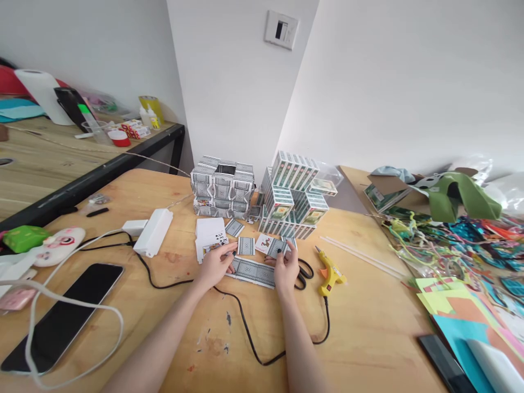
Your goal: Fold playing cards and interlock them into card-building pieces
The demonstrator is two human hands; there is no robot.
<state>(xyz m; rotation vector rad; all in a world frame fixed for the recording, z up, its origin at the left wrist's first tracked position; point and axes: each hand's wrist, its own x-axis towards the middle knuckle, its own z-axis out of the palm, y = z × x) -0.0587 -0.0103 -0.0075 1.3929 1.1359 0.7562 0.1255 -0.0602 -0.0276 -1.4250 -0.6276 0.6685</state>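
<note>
Near the middle of the table, my left hand [216,264] has its fingers bent at the left end of a grey patterned card strip [252,272]; what its fingertips hold is too small to tell. My right hand [286,268] pinches a small grey-backed card piece [277,248] just above the strip's right end. A white stack of playing cards [209,232] lies beyond my left hand. Between the hands rests a small patterned card [246,246]. Behind stands a hollow structure of folded cards [223,185]. Black-handled scissors [303,274] lie beside my right hand.
Stacked card boxes [295,196] stand behind my right hand. A yellow glue gun [331,275] lies to the right, its black cable [245,327] looping in front of my hands. A phone [61,316] and white cable are left; colored paper and yarn are right.
</note>
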